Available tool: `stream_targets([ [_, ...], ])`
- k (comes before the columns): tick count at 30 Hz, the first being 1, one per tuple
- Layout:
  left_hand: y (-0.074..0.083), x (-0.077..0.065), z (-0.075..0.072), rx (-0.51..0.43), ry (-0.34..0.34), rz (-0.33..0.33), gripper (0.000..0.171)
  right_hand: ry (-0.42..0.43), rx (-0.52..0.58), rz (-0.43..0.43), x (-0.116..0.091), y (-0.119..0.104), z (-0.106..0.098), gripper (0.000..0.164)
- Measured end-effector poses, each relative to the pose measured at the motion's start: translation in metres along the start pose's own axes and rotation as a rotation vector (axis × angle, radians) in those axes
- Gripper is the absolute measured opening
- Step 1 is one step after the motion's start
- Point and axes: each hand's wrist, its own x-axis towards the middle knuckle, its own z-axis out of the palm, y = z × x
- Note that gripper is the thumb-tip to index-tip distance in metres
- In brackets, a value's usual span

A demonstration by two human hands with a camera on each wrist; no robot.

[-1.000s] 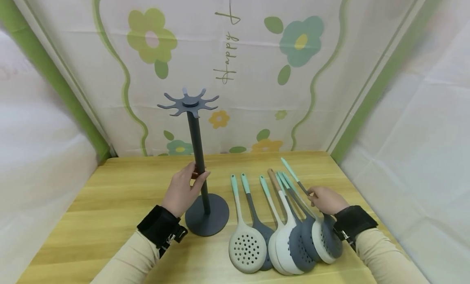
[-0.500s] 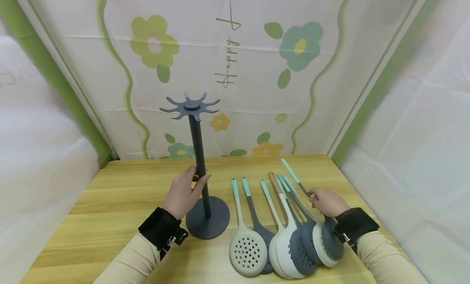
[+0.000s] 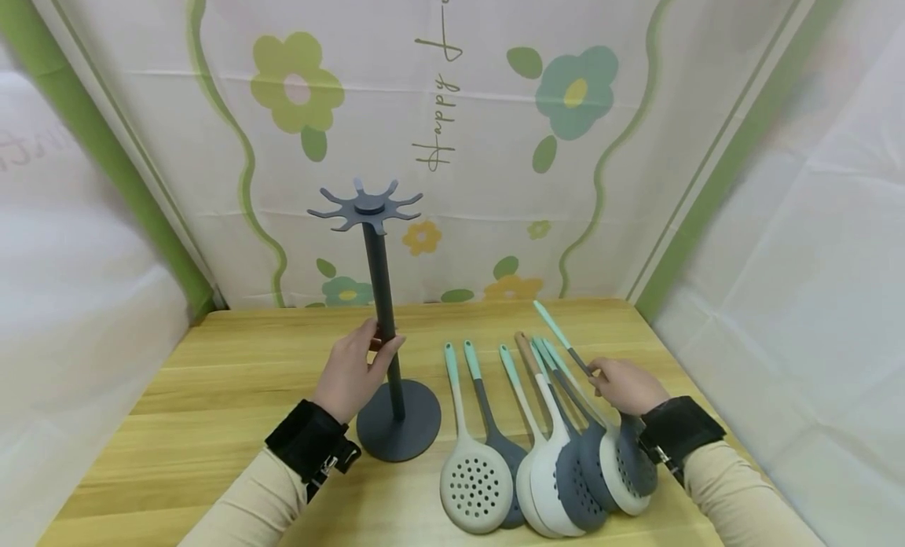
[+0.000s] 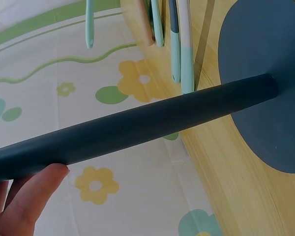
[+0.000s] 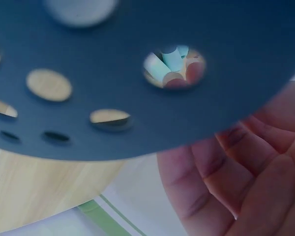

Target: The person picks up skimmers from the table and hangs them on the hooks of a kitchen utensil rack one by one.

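Note:
In the head view my left hand (image 3: 353, 370) grips the upright pole of a dark grey utensil stand (image 3: 380, 284), thumb on the near side. A ring of hooks crowns the pole, and its round base (image 3: 410, 433) is on the table. On the right, my right hand (image 3: 628, 386) pinches the handle of a dark grey skimmer (image 3: 551, 324) with a mint grip end. That handle slants up and away to the left, above the other utensils. The skimmer's holed head fills the upper right wrist view (image 5: 88, 44), hiding part of the right-hand fingers (image 5: 187, 187).
A light grey skimmer (image 3: 477, 492) and a dark grey utensil (image 3: 500, 437) lie right of the stand. Beside them, several ladles and skimmers overlap in a row, including a white ladle (image 3: 551, 484) with a wooden handle end (image 3: 526, 354). Fabric walls (image 3: 488, 138) enclose the wooden table (image 3: 233, 390).
The right hand and the skimmer's handle have shifted slightly to the left. The left hand keeps its grip on the pole, and the stand has stayed in place.

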Motion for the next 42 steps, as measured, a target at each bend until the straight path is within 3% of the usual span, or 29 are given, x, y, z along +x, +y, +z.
stream_targets([
  [42, -0.002, 0.0, 0.001, -0.004, 0.008, 0.013, 0.02, 0.005, -0.002, -0.037, -0.006, -0.023, -0.013, 0.026],
])
